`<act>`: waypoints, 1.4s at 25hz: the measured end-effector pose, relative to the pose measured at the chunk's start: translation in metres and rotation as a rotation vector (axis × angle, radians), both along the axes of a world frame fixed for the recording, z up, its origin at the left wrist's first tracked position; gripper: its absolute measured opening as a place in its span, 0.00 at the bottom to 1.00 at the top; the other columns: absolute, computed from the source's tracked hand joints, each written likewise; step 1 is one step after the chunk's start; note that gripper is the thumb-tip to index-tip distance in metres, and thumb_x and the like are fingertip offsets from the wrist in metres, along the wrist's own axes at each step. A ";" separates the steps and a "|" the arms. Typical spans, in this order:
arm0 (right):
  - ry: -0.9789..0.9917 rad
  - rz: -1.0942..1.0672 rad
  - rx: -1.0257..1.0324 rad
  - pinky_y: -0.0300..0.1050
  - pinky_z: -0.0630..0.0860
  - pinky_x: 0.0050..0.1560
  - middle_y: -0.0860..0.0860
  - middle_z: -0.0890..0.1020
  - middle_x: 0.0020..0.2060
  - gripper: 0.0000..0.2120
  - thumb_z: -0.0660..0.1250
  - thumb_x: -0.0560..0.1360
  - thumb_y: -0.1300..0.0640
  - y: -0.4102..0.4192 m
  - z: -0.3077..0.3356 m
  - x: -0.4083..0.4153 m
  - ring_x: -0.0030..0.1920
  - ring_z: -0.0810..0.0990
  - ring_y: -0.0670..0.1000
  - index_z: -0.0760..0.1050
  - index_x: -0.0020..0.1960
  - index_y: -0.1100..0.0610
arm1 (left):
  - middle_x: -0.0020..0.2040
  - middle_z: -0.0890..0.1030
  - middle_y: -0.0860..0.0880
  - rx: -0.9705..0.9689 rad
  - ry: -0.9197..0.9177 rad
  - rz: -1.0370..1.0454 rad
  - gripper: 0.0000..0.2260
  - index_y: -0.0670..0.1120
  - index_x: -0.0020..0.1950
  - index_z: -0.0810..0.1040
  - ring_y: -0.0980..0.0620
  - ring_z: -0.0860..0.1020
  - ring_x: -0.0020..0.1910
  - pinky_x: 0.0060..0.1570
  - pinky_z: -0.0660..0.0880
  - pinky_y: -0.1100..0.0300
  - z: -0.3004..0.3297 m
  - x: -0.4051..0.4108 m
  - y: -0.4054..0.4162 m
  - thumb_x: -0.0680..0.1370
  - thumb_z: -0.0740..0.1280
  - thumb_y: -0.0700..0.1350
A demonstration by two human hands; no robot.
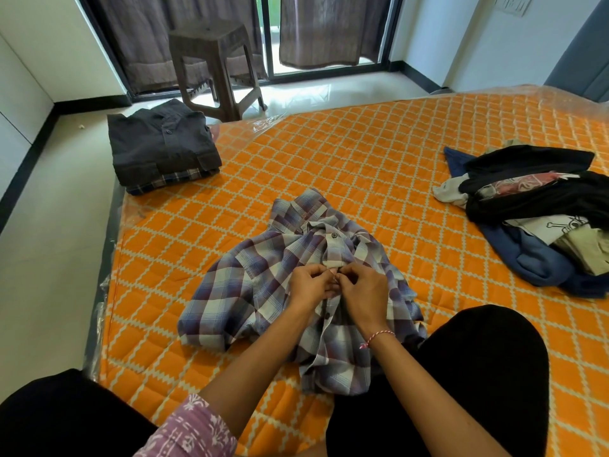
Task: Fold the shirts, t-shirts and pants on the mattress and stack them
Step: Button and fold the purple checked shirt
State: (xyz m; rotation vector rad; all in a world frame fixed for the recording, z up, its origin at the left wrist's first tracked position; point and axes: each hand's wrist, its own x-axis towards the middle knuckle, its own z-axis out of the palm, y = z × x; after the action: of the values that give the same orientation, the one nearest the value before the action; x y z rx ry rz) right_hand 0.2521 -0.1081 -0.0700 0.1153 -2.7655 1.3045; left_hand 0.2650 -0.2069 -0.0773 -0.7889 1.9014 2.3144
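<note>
Both hands are bunched together right at the middle of the shirt front: the left hand [311, 282] and the right hand [364, 291] each have fingers curled and pinching the button placket of the crumpled purple, grey and white plaid button-up shirt [263, 285], fingertips almost touching each other. Can't really make out the button or hole they're on, the fingers cover it. A red and white thread bracelet [379, 336] sits on the right wrist. The shirt lies rumpled on the orange quilted mattress with a cream diamond pattern [362, 153], collar pointing away, its lower hem partly tucked under the person's black-clad knee [478, 374]. Far left corner of the mattress has a neat stack of folded dark shirts [161, 150], with a plaid one peeking out underneath. Over on the right is a messy pile of unfolded black, blue and beige clothes [540, 212], cut off by the frame edge so no idea how many. A brown plastic stool [214, 64] stands on the floor beyond the mattress.
</note>
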 end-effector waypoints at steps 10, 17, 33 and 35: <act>-0.825 -0.074 -0.720 0.33 0.74 0.26 0.48 0.78 0.22 0.08 0.66 0.75 0.65 0.013 0.039 -0.041 0.23 0.76 0.41 0.76 0.37 0.59 | 0.33 0.77 0.46 -0.366 0.133 -0.415 0.05 0.44 0.43 0.74 0.55 0.76 0.27 0.29 0.75 0.62 0.016 -0.013 -0.027 0.76 0.67 0.36; -0.640 -0.127 -0.704 0.36 0.71 0.25 0.54 0.74 0.30 0.11 0.65 0.77 0.65 -0.009 0.057 -0.094 0.26 0.73 0.47 0.71 0.35 0.59 | 0.34 0.77 0.51 -0.410 0.159 -0.286 0.07 0.46 0.41 0.76 0.56 0.75 0.32 0.32 0.73 0.63 0.003 -0.009 -0.011 0.79 0.65 0.40; -0.351 0.200 0.262 0.47 0.76 0.39 0.57 0.84 0.39 0.05 0.68 0.67 0.65 0.052 -0.031 -0.048 0.40 0.80 0.55 0.83 0.38 0.61 | 0.34 0.81 0.47 -0.691 -0.148 -0.331 0.03 0.42 0.40 0.82 0.49 0.80 0.36 0.37 0.76 0.57 -0.033 -0.013 0.040 0.73 0.71 0.40; -0.344 0.195 0.251 0.47 0.71 0.36 0.59 0.82 0.36 0.04 0.67 0.68 0.65 0.050 -0.037 -0.045 0.37 0.78 0.56 0.80 0.36 0.64 | 0.40 0.83 0.46 -0.801 -0.190 -0.262 0.03 0.44 0.41 0.81 0.46 0.80 0.42 0.38 0.75 0.57 -0.035 -0.008 0.047 0.73 0.69 0.43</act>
State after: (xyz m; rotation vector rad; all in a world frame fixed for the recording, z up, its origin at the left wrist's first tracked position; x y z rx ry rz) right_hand 0.2072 -0.0582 -0.1069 0.1975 -3.2791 1.0966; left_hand 0.2575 -0.1601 -0.1122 -0.6929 2.6364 1.2442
